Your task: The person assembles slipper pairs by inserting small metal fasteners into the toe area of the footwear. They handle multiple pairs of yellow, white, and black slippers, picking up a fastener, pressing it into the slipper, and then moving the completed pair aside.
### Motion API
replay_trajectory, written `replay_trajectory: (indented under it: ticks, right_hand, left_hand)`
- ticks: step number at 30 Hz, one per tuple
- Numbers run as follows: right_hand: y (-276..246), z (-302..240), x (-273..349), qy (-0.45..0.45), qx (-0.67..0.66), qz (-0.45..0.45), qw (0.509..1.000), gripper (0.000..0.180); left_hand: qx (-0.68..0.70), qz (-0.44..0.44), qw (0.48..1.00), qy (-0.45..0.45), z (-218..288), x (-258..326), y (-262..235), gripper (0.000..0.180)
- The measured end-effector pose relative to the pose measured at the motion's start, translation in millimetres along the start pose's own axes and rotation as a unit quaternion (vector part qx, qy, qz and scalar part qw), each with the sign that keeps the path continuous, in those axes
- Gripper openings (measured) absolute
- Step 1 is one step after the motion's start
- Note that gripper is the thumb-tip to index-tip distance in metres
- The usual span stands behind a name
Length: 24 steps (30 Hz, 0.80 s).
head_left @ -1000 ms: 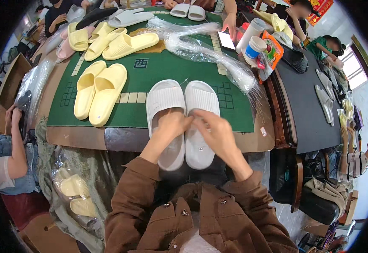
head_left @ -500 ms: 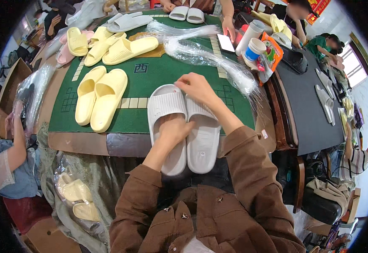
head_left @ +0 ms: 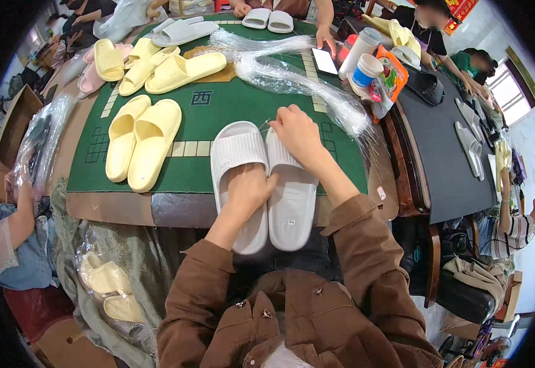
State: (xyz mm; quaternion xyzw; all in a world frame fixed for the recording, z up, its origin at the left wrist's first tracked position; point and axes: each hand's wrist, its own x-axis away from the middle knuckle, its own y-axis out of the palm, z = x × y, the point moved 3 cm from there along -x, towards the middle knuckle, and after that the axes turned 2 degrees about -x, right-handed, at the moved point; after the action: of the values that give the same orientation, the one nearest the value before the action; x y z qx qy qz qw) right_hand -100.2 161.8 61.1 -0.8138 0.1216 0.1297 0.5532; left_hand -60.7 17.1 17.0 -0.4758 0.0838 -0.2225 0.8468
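A pair of light grey slide slippers leans side by side over the near table edge, toes away from me. My left hand (head_left: 248,187) reaches under the strap of the left grey slipper (head_left: 238,144). Its fingers are partly hidden inside; the thumb lies at the inner edge of the right grey slipper (head_left: 292,208). At the toe of that right slipper, my right hand (head_left: 297,132) is closed in a pinch. A thin clear plastic strand (head_left: 264,126) shows at its fingertips, between the two toes.
Pale yellow slippers (head_left: 154,144) rest left on the green mat (head_left: 203,132), with more yellow ones (head_left: 188,70) behind. Bundles of clear plastic strands (head_left: 292,76) cross the mat. A cup (head_left: 365,73) stands right. A co-worker's hand (head_left: 325,38) touches a white phone (head_left: 324,61) across the table.
My right hand has risen slightly and shifted right at the right slipper's toe, and the strand now shows. My left hand stays inside the left slipper.
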Motion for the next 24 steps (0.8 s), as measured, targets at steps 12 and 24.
replay_trajectory:
  ticks: [12, 24]
  right_hand:
    - [29.2, 13.9, -11.8, 0.044, -0.145, -0.077, 0.985, 0.026]
    - [13.8, 14.6, 2.6, 0.139, -0.296, -0.017, 0.945, 0.026]
  left_hand:
    - [-0.004, 0.030, 1.000, 0.010, 1.1, 1.8, 1.0, 0.052]
    - [0.036, 0.037, 0.999, 0.013, 6.6, 7.0, -3.8, 0.060]
